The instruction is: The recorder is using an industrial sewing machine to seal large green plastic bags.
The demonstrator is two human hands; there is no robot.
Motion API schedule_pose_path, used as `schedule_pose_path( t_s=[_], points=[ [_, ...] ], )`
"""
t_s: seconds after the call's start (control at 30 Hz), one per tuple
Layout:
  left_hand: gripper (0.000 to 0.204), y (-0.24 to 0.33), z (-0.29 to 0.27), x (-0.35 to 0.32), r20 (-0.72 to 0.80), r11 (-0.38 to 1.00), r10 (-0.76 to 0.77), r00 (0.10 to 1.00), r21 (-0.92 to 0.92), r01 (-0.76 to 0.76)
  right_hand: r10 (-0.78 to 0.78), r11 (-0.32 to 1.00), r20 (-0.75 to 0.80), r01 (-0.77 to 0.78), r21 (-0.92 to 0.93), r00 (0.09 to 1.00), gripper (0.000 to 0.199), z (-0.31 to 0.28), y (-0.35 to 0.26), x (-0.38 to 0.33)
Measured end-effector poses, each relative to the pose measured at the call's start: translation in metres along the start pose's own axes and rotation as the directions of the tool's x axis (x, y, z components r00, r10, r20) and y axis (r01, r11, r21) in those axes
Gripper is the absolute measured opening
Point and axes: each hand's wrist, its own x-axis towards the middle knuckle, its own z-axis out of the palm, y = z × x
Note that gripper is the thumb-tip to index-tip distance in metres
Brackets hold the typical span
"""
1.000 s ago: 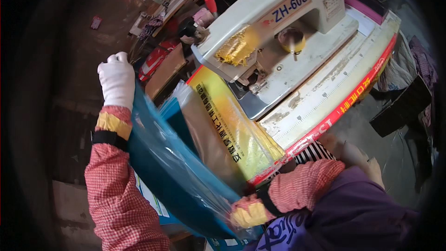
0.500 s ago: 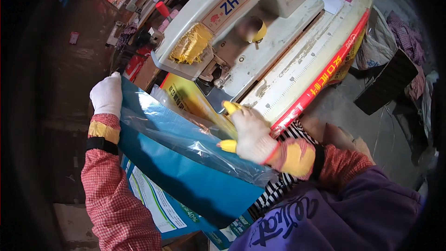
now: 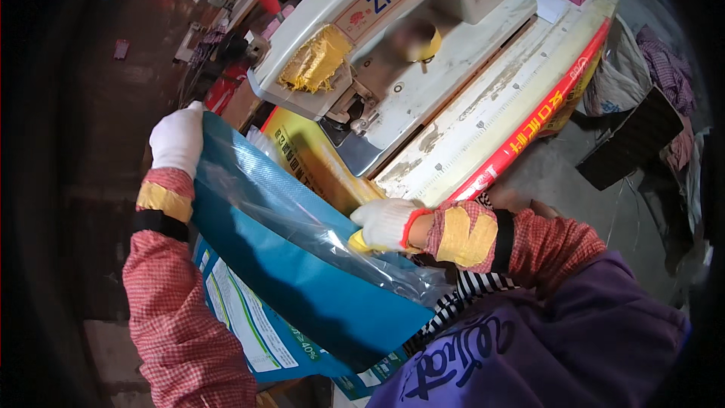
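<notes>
My left hand, in a white glove, grips the far top edge of a blue woven sack with a clear plastic liner. My right hand, in a white glove with yellow fingertips, presses on the near end of the sack's mouth by the table edge. The sack hangs across my lap, folded over. A yellow printed sack lies just beyond it, under the head of a white sewing machine. Both sleeves are red checked with yellow and black cuffs.
The machine stands on a worn white table with a red strip along its near edge. More blue printed sacks lie below my left arm. Boxes and packets clutter the floor at the back left. Dark cloth lies at right.
My right hand has slid down along the sack's mouth toward the table edge and turned palm down. My left hand keeps its hold on the far edge. The view shifted slightly.
</notes>
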Motion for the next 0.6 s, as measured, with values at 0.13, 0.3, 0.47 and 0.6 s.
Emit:
schedule_pose_path(
  t_s=[0.13,0.3,0.47,0.6],
  points=[
    [0.027,-0.022,0.008,0.027,0.297,0.983,-0.121,0.947,-0.097,0.157,-0.387,0.922,-0.363,0.362,-0.136,0.848,0.031,0.028,-0.019,0.016],
    [0.016,0.074,0.057,0.032,-0.015,0.789,-0.456,0.890,-0.469,0.396,-0.353,0.912,-0.464,0.410,0.024,0.813,0.027,0.042,-0.045,-0.005],
    [0.016,0.190,0.120,0.011,-0.253,0.907,0.065,0.965,-0.389,-0.163,-0.456,0.785,-0.405,0.573,0.235,0.792,0.018,0.015,0.041,-0.080],
    [0.022,0.201,0.130,0.002,-0.311,0.835,0.171,0.935,-0.459,-0.305,0.274,0.624,-0.090,-0.106,0.774,0.957,0.026,0.028,0.096,-0.110]
  ],
)
